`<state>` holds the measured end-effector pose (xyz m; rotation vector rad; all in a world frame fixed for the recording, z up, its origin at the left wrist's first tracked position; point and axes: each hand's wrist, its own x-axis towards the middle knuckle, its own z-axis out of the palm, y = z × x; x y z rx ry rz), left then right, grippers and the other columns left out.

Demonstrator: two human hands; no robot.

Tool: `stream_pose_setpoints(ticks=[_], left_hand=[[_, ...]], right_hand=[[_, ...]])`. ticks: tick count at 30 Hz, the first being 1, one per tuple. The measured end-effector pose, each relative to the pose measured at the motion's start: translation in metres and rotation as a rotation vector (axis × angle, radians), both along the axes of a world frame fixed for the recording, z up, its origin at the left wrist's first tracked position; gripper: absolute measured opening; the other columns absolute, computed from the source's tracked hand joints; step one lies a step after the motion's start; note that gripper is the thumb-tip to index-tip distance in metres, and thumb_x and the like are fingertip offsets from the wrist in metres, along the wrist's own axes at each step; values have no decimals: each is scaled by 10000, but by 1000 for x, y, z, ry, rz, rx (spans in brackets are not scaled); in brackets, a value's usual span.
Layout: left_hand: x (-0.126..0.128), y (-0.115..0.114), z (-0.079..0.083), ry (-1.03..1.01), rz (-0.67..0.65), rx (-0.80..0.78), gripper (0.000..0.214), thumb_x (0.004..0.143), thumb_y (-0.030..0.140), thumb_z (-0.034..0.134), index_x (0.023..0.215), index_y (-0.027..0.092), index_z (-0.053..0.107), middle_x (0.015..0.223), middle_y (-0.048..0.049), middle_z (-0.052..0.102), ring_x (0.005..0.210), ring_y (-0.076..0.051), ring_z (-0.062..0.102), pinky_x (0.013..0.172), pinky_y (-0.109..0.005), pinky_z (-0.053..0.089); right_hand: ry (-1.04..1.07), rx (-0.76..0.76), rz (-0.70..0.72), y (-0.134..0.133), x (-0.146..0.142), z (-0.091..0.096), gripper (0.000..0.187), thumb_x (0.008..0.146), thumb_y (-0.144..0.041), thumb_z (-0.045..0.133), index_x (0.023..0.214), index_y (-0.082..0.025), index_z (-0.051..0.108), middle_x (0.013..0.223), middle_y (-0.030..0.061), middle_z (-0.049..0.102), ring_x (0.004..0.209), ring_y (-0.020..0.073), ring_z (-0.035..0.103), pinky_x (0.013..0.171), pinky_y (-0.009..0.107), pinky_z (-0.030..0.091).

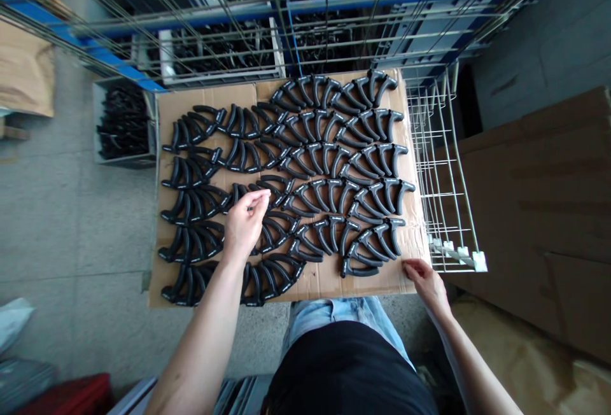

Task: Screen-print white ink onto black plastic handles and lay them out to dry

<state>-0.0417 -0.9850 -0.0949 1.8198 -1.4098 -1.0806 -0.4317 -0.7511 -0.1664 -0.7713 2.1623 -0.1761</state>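
Observation:
A sheet of cardboard (315, 284) lies flat in front of me, covered with rows of several black curved plastic handle parts (329, 192). My left hand (245, 224) hovers over the left-middle rows, fingers pinched together on one black part (251, 202). My right hand (424, 281) rests on the cardboard's near right corner, fingers curled over its edge.
A wire mesh rack (443, 192) stands at the right of the cardboard. Behind are blue metal shelves (286, 7) with crates of more black parts (121, 125). Large brown cartons (539, 211) stand to the right. The floor is grey concrete.

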Motion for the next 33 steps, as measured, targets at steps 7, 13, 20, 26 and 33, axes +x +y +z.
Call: stream_pose_setpoints(ticks=[7,13,20,26,33], left_hand=[[-1,5,-14,34,10,46,403,868,506,581,1092,196,708,1119,-88,722,1026,-211,668,888,-339,552],[-1,5,-26,46,21,82,403,866,519,580,1084,206,710,1108,-84,724,1032,-218,667,868,-336,556],[-6,2,-31,42,1,115,401,870,528,566,1086,220,706,1111,-75,723,1028,-214,665,870,-336,549],[-13,-2,-32,41,-15,160,421,876,535,550,1087,202,699,1093,-85,729,1006,-208,673,876,-329,537],[-24,-4,-40,43,-64,177,400,890,517,531,1063,198,699,1041,-88,745,943,-198,691,820,-305,535]], right_hand=[[48,19,15,-4,4,1,356,780,-494,493,932,-230,677,829,28,724,777,225,671,690,311,462],[63,30,14,-7,6,2,353,776,-494,492,920,-231,678,830,31,725,776,225,667,688,308,457],[65,42,8,-9,6,2,359,769,-497,483,918,-232,674,828,33,723,774,232,667,678,307,452],[71,71,-22,-10,6,-2,376,751,-525,475,905,-240,665,820,30,723,775,233,668,679,304,452],[79,118,-14,-6,1,-11,371,753,-537,473,912,-252,651,826,21,725,796,242,680,691,316,464]])
